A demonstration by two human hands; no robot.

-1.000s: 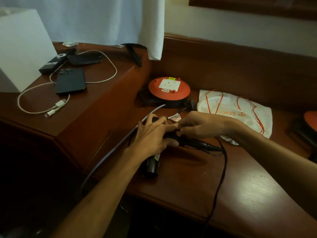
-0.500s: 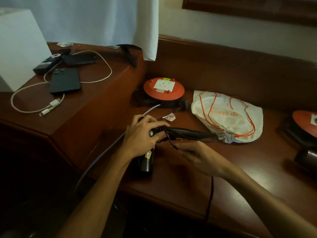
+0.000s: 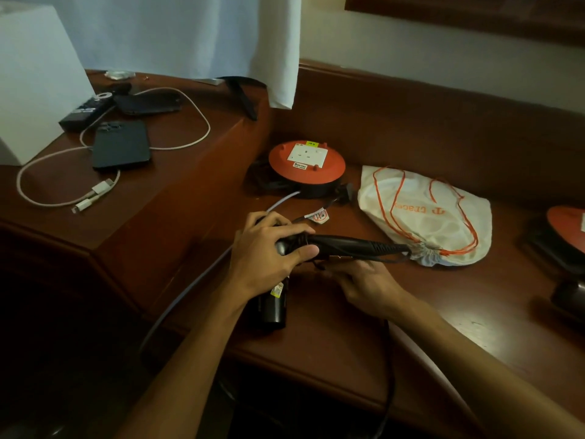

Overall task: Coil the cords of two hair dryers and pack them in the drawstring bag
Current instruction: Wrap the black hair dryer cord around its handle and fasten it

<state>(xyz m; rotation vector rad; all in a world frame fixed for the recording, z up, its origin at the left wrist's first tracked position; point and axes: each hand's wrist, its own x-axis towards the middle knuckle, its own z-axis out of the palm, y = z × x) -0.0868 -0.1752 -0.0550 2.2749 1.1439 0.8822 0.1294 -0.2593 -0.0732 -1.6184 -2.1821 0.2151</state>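
One hair dryer (image 3: 316,245), handle lying along the desk's (image 3: 474,312) front edge toward the drawstring bag (image 3: 443,223); left hand (image 3: 269,248) grips its head; right hand (image 3: 364,280) loosely cupped beneath, cord (image 3: 391,359) trailing off the front edge.

Bare desk surface (image 3: 364,337) lies open just nearer than the right hand (image 3: 364,280) and to its right, up to a second orange reel (image 3: 566,223) at the far right edge. Directly beyond the hands, the orange cable reel (image 3: 306,164) and the white drawstring bag (image 3: 424,213) block the way; a narrow gap separates them. Left of the left hand (image 3: 269,248), a raised shelf (image 3: 177,198) forms a step. A black cord (image 3: 391,369) hangs over the near desk edge below the right wrist.
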